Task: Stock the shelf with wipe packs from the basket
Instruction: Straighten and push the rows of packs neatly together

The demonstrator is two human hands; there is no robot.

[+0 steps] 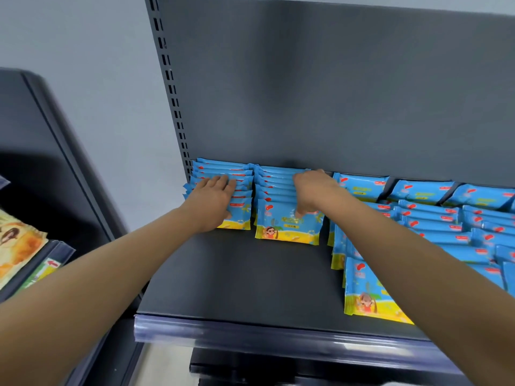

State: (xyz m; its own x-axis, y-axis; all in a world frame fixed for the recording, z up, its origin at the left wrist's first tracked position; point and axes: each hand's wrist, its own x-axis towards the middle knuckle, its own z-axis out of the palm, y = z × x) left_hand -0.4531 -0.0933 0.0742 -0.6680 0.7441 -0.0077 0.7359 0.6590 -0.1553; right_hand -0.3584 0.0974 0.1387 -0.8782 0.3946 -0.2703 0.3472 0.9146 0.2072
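Blue and yellow wipe packs stand in rows on a dark grey shelf (237, 280). My left hand (214, 197) lies flat, fingers spread, on top of the far-left row of packs (239, 215). My right hand (313, 190) is curled over the second row of packs (287, 224), fingers at its back and thumb pressing on the front pack. Further rows of packs (446, 224) fill the right part of the shelf, partly hidden by my right forearm. The basket is out of view.
The shelf's back panel (334, 93) rises behind the rows, and a slotted upright (172, 93) stands at its left. A clear price rail (250, 332) runs along the front edge. Another shelf unit at the left holds orange packets (16, 246).
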